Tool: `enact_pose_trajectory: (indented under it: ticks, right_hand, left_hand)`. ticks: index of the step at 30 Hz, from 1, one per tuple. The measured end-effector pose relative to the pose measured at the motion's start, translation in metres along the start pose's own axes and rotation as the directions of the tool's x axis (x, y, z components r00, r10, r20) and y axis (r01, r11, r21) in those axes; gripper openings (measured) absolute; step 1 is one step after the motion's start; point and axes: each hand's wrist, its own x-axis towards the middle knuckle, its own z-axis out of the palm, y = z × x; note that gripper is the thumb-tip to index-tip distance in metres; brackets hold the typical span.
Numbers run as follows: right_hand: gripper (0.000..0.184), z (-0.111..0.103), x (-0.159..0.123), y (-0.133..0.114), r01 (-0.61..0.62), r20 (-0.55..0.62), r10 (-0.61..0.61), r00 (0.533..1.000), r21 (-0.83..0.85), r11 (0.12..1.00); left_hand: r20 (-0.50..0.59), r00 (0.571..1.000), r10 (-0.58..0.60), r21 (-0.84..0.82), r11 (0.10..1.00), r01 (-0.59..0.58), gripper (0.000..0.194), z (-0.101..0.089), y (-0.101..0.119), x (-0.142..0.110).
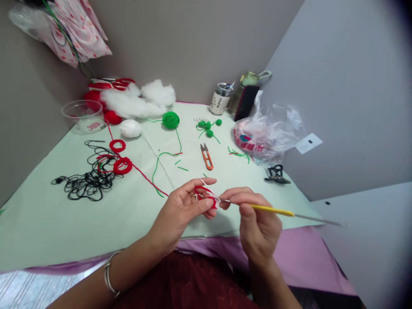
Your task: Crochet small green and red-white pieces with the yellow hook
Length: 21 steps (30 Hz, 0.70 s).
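My left hand (183, 210) pinches a small piece of red crochet work (212, 202) between thumb and fingers. White yarn runs over its raised index finger, and red yarn loops behind the thumb. My right hand (257, 219) grips a crochet hook (273, 210) with a yellow handle, its metal tip touching the red piece. A red strand (149, 179) leads left from my left hand towards two red yarn rings (122, 165). Beyond my hands lies a pair of orange thread snips (207, 158), blades pointing away.
A tangled black cable (92, 178) lies at the left, near a clear plastic tub (82, 116). White stuffing (135, 101), a white yarn ball (130, 128) and a green yarn ball (171, 120) sit farther back. Small green crocheted balls (208, 125), a plastic bag (267, 133) and a black hair claw (276, 175) are at the right.
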Motion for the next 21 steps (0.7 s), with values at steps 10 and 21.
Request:
enact_pose_trajectory:
  ticks: [10,21]
  right_hand:
    - [0.023,0.0015,-0.0076,0.0022,0.326,0.167,-0.284,0.944,-0.352,0.877]
    - [0.023,0.0002,-0.0105,0.0044,0.33,0.146,-0.297,0.944,-0.332,0.884]
  left_hand:
    - [-0.09,0.994,0.066,0.108,0.993,-0.056,0.048,-0.0015,-0.0042,0.0012]
    - [-0.061,0.989,0.136,0.105,0.986,-0.129,0.025,-0.0045,-0.0043,0.0071]
